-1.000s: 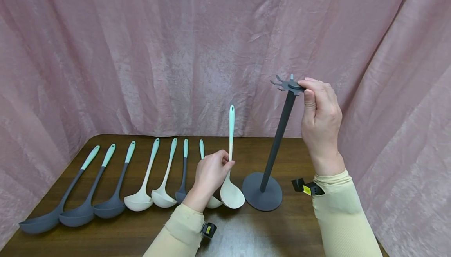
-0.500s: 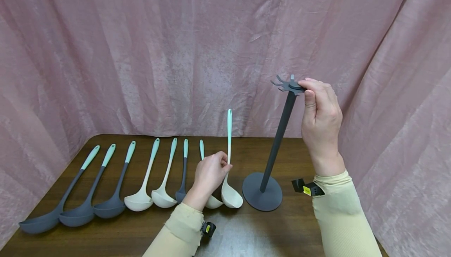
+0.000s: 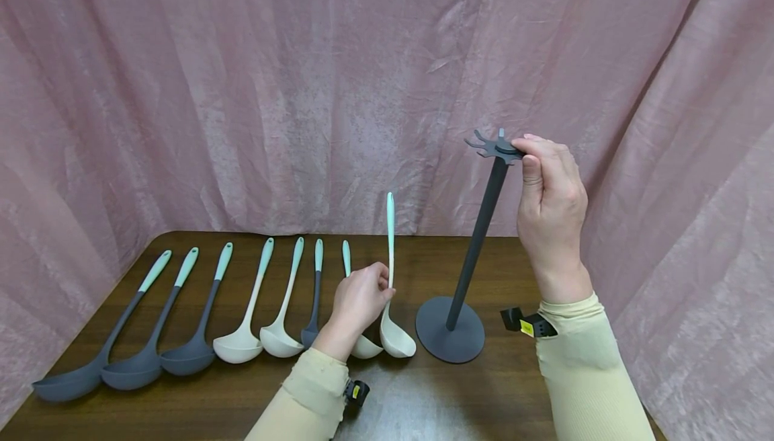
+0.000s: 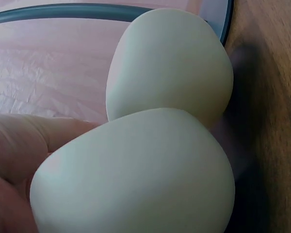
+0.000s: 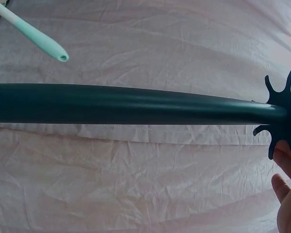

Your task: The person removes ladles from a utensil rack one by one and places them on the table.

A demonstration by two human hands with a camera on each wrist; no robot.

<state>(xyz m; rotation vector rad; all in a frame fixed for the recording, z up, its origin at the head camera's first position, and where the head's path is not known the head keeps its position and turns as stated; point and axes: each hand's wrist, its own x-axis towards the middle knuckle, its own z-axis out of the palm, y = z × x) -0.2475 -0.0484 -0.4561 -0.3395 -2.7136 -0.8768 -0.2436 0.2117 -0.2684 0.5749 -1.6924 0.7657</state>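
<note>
My left hand [image 3: 359, 296] pinches the stem of a white soup ladle [image 3: 398, 339] with a mint-green handle. This ladle stands nearly upright, its bowl low at the table beside the stand. Just left of it, partly hidden behind the hand, is another white ladle [image 3: 367, 347]; both bowls overlap in the left wrist view, the lying ladle's bowl [image 4: 136, 179] nearer the camera. My right hand [image 3: 553, 206] grips the rim of the hooked top of a dark grey utensil stand [image 3: 474, 253], thumb below and fingers above. Several bare hooks [image 5: 274, 90] show around that top.
To the left, several ladles lie in a row, handles away from me: dark grey ones like the far-left ladle [image 3: 72, 384] and white ones like the middle ladle [image 3: 238, 345]. The stand's round base [image 3: 441, 340] rests on the wooden table [image 3: 484, 394]. A pink curtain [image 3: 302, 91] hangs behind.
The ladle in my left hand has dropped slightly and shifted a little left, its bowl turning from facing me to facing more upward. My right hand and the stand keep their place.
</note>
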